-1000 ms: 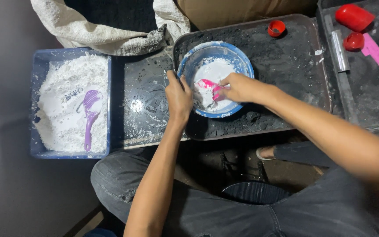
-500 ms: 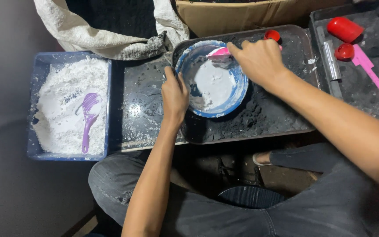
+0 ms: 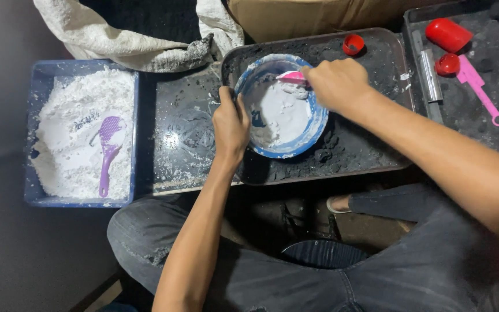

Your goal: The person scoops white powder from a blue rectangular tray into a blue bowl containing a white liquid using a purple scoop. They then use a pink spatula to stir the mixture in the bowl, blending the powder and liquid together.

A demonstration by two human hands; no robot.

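Head view, landmark: the blue bowl (image 3: 281, 107) sits on a dark, soot-covered tray (image 3: 371, 144), with pale grey-white paste inside it.
Left hand: the left hand (image 3: 230, 124) grips the bowl's left rim, fingers curled over the edge and clamped on it.
Right hand: the right hand (image 3: 337, 85) is closed in a fist at the bowl's upper right rim, clamped on a pink spatula (image 3: 291, 75) whose blade pokes out over the paste.
Hands to each other: apart, one on each side of the bowl.
Left of the bowl: a dark desk (image 3: 183, 138) smeared with white powder, touching the tray's left edge.
Further left of the bowl: a blue tub (image 3: 34, 130) of white powder, with a purple scoop (image 3: 109, 147) lying on the powder.
Above and left of the bowl: a crumpled white sack (image 3: 116, 40), its open edge dusted grey.
Above and right of the bowl: a small red cap (image 3: 353, 44) on the tray's far edge.
Far right of the bowl: a second dark tray (image 3: 492, 138) holding a red cup (image 3: 449, 34) on its side, a red lid (image 3: 447, 64), a pink scoop (image 3: 480, 89) and a metal bar (image 3: 428, 72).
Below the bowl: the person's legs in dusty dark jeans (image 3: 295, 277), folded under the tray's edge.
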